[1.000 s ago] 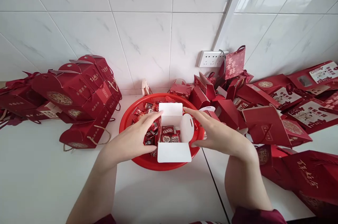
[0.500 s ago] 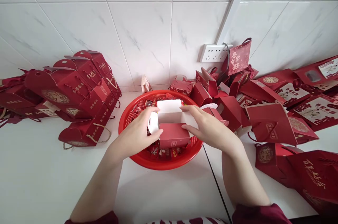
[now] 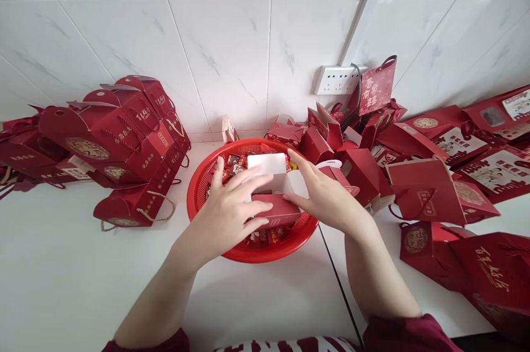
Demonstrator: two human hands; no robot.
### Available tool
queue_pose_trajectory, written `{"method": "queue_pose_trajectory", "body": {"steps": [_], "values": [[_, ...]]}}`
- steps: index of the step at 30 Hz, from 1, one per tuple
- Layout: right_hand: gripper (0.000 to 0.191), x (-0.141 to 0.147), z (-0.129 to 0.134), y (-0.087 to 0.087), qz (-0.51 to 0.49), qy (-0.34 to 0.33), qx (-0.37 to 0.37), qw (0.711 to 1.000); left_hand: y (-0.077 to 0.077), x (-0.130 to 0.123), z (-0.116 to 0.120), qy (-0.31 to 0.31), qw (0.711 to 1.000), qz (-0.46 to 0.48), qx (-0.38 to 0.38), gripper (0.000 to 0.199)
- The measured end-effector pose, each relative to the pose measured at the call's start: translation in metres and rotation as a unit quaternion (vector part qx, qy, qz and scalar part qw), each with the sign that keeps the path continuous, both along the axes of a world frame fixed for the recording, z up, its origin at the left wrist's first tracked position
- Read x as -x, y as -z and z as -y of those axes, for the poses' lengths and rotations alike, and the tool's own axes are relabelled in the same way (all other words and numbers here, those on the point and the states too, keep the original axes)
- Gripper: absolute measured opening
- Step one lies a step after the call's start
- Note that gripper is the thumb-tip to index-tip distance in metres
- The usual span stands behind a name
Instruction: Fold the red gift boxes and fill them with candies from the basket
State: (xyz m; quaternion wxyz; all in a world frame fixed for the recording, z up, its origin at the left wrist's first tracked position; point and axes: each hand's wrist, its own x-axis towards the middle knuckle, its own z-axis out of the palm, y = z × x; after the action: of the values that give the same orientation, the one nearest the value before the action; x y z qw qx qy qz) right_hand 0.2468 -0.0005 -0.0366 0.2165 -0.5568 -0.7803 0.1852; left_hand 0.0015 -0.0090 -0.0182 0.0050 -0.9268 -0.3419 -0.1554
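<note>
Writing first. On the hanging paper bag (image 3: 377, 87) near the socket strip (image 3: 337, 80), I read 吾家有囍 in pale characters. The large bag (image 3: 491, 269) at my lower right carries 百年好合 in gold brushstroke lettering. The stacked boxes (image 3: 124, 145) on my left bear gold characters and round gold emblems, the finer strokes too small to read. A pouch (image 3: 503, 172) at far right has a white panel with drawn figures and a line of print I cannot make out. My shirt (image 3: 290, 345) shows large white letters, cut off by the lower edge.

The carton (image 3: 278, 211) is folded card, red outside and plain white inside, its top flaps standing apart. It sits in the red basket (image 3: 265, 256), on top of wrapped sweets (image 3: 234, 161) in glossy, mostly red film. The basket is oval, moulded, with a perforated wall and a smooth rolled rim.

My left hand (image 3: 229, 209) is over the carton's left side, fingers spread wide; whether the tips touch the card I cannot tell. My right hand (image 3: 325, 189) holds the carton's right end, thumb on the red front panel, fingers reaching to the back. The tabletop (image 3: 248, 308) is smooth and pale; the wall (image 3: 223, 59) is glossy grey-veined tile.
</note>
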Motion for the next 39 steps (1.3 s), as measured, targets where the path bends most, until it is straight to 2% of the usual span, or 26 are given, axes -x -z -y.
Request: {"method": "queue_pose_trajectory", "body": {"steps": [4, 7, 10, 12, 16, 18, 20, 24, 25, 27, 29, 30, 31, 33, 36, 39], "values": [[0.071, -0.003, 0.0, -0.004, -0.02, -0.018, 0.008, 1.0, 0.005, -0.005, 0.001, 0.039, 0.999, -0.025, -0.002, 0.033], [0.062, -0.01, -0.002, -0.008, -0.083, 0.034, -0.022, 0.996, 0.001, 0.003, -0.004, 0.068, 0.997, -0.016, -0.023, 0.039], [0.054, -0.021, -0.004, -0.011, -0.133, 0.076, -0.059, 0.986, -0.004, 0.016, -0.013, 0.076, 0.996, 0.019, -0.049, 0.033], [0.047, -0.027, -0.004, -0.014, -0.129, 0.059, -0.065, 0.988, -0.005, 0.021, -0.02, 0.061, 0.997, 0.025, -0.051, 0.034], [0.023, -0.027, -0.001, -0.018, -0.092, -0.026, -0.04, 0.995, 0.002, 0.02, -0.03, 0.02, 0.999, 0.015, -0.03, 0.043], [0.028, -0.025, -0.001, -0.019, -0.114, -0.062, -0.042, 0.991, 0.003, 0.017, -0.029, 0.02, 0.999, 0.036, -0.012, 0.043], [0.043, -0.025, -0.001, -0.018, -0.158, -0.096, -0.046, 0.982, 0.002, 0.014, -0.024, 0.036, 0.998, 0.052, 0.019, 0.04], [0.06, -0.036, -0.005, -0.013, -0.213, -0.224, -0.009, 0.951, -0.002, 0.013, -0.017, 0.059, 0.987, 0.021, 0.145, 0.03], [0.061, -0.041, -0.008, -0.011, -0.216, -0.254, 0.004, 0.943, -0.002, 0.013, -0.017, 0.05, 0.982, 0.011, 0.181, 0.034], [0.068, -0.049, -0.013, -0.008, -0.22, -0.302, 0.031, 0.927, 0.0, 0.012, -0.02, 0.028, 0.972, 0.0, 0.234, 0.057], [0.084, -0.056, -0.019, -0.006, -0.213, -0.346, 0.052, 0.912, 0.003, 0.01, -0.024, 0.017, 0.967, -0.003, 0.255, 0.072], [0.093, -0.058, -0.021, -0.006, -0.202, -0.364, 0.067, 0.907, 0.004, 0.009, -0.026, 0.013, 0.966, -0.004, 0.257, 0.073], [0.099, -0.059, -0.023, -0.005, -0.187, -0.374, 0.082, 0.905, 0.005, 0.008, -0.028, 0.01, 0.967, -0.004, 0.256, 0.069], [0.096, -0.058, -0.025, -0.005, -0.153, -0.361, 0.113, 0.913, 0.006, 0.007, -0.03, 0.006, 0.968, -0.002, 0.25, 0.062], [0.073, -0.048, -0.023, -0.005, -0.133, -0.296, 0.125, 0.938, 0.007, 0.005, -0.032, 0.001, 0.971, 0.005, 0.238, 0.056], [0.055, -0.034, -0.02, -0.006, -0.127, -0.266, 0.111, 0.949, 0.007, 0.003, -0.034, -0.005, 0.973, 0.014, 0.23, 0.047]]}}
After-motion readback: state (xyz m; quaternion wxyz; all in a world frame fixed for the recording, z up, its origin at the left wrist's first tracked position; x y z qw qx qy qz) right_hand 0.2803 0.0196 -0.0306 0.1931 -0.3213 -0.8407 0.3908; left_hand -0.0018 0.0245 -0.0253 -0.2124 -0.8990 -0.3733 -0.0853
